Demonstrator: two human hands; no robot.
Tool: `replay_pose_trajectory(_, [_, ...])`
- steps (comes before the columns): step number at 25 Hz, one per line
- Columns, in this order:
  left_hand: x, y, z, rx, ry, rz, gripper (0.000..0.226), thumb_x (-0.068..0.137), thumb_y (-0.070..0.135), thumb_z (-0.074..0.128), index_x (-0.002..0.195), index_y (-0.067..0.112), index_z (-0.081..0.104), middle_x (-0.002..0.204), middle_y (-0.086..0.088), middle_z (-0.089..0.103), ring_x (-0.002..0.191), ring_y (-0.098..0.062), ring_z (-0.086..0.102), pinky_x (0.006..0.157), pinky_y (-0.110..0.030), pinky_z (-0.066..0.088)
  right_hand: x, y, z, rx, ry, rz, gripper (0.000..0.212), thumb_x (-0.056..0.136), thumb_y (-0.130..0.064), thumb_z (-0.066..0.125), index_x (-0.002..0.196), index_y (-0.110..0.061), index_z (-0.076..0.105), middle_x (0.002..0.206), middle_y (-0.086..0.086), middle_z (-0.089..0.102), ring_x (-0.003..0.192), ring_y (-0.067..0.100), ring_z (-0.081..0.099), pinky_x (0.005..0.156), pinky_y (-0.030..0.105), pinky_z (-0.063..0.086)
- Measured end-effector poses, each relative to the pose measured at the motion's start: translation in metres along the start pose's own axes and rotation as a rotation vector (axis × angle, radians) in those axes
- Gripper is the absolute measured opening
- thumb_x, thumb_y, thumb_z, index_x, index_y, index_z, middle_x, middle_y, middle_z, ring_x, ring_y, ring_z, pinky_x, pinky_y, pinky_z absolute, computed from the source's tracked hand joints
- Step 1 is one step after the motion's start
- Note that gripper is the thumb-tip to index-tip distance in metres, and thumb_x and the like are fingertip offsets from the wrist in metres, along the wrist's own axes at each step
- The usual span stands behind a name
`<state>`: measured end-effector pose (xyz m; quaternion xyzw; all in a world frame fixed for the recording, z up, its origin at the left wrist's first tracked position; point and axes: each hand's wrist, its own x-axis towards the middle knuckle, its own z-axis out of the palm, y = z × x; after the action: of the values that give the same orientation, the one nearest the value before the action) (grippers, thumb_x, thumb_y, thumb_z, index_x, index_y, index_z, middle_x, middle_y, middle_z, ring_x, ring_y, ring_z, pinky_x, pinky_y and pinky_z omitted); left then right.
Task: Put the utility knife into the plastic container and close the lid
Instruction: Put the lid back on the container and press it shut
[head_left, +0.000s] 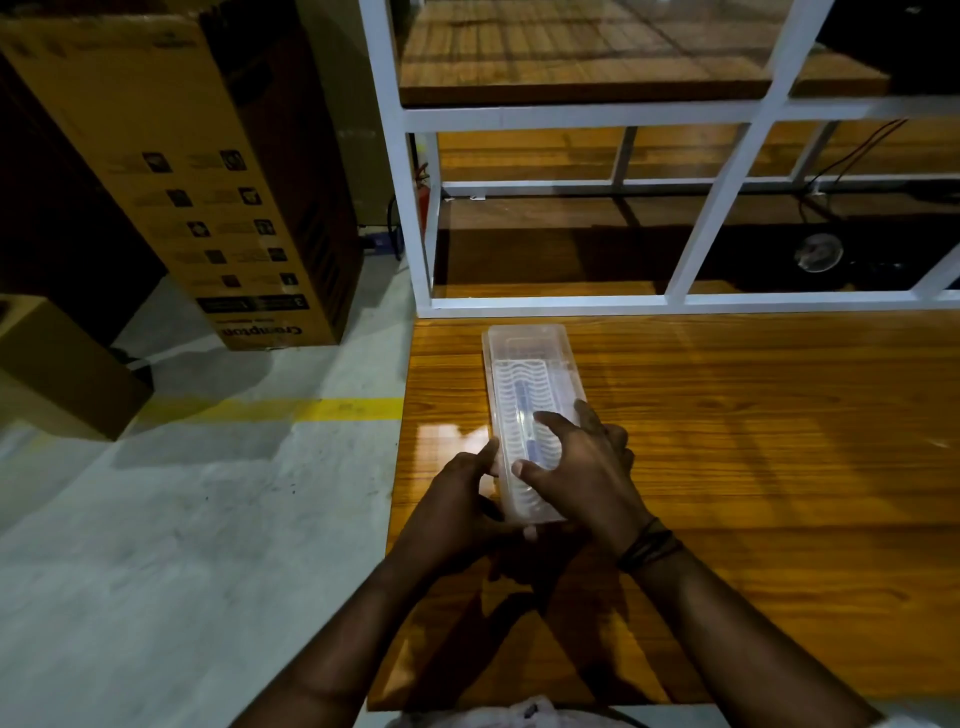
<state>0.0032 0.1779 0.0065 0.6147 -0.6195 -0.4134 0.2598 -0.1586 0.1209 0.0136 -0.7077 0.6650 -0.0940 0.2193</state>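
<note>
A long clear plastic container (524, 358) lies on the wooden table (753, 426) near its left edge, its lid on top. Through the clear, wavy-patterned lid a bluish utility knife (522, 402) shows inside, lying lengthwise. My left hand (460, 501) grips the container's near left side, thumb against the rim. My right hand (582, 467) rests over the near end of the lid, fingers spread and pressing down on it. The container's near end is hidden under both hands.
A white metal frame (675, 300) with glass panes stands along the table's far edge. Left of the table is grey floor with a yellow line (322, 410). A tall cardboard box (218, 197) and a smaller one (57, 374) stand there.
</note>
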Motion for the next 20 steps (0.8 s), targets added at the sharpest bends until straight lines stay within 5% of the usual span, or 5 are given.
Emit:
replay_pose_trajectory(4, [0.000,0.001,-0.001,-0.028,0.025,-0.010,0.097,0.070,0.032,0.091,0.144,0.050,0.030,0.120,0.014,0.056,0.079,-0.005,0.073,0.062,-0.014,0.058,0.003,0.008,-0.002,0.154,0.047,0.033,0.085,0.071,-0.051,0.075,0.146,-0.033,0.038,0.151,0.008,0.037,0.134,0.035,0.032,0.109,0.047,0.034])
replay_pose_trajectory(11, [0.000,0.001,-0.004,-0.146,0.007,-0.053,0.084,0.080,0.029,0.084,0.138,0.056,0.030,0.105,0.021,0.060,0.075,0.002,0.073,0.060,-0.014,0.057,0.009,0.020,0.006,0.360,0.163,-0.005,0.052,0.080,-0.027,0.074,0.130,-0.026,0.058,0.143,0.001,0.054,0.133,0.027,0.044,0.110,0.040,0.036])
replay_pose_trajectory(16, [0.000,-0.002,-0.004,-0.217,-0.018,-0.127,0.086,0.086,0.028,0.079,0.154,0.044,0.028,0.105,0.020,0.063,0.081,-0.003,0.072,0.062,-0.015,0.057,0.012,0.027,0.012,0.383,0.114,-0.028,0.047,0.088,-0.018,0.066,0.132,-0.030,0.057,0.154,0.003,0.043,0.142,0.028,0.037,0.112,0.046,0.039])
replay_pose_trajectory(20, [0.003,-0.004,-0.004,-0.250,-0.051,-0.161,0.095,0.084,0.025,0.081,0.156,0.044,0.022,0.116,0.012,0.066,0.087,-0.004,0.072,0.070,-0.020,0.061,0.011,0.028,0.012,0.321,0.074,-0.041,0.050,0.093,-0.013,0.059,0.139,-0.028,0.052,0.159,0.003,0.034,0.146,0.030,0.028,0.111,0.034,0.028])
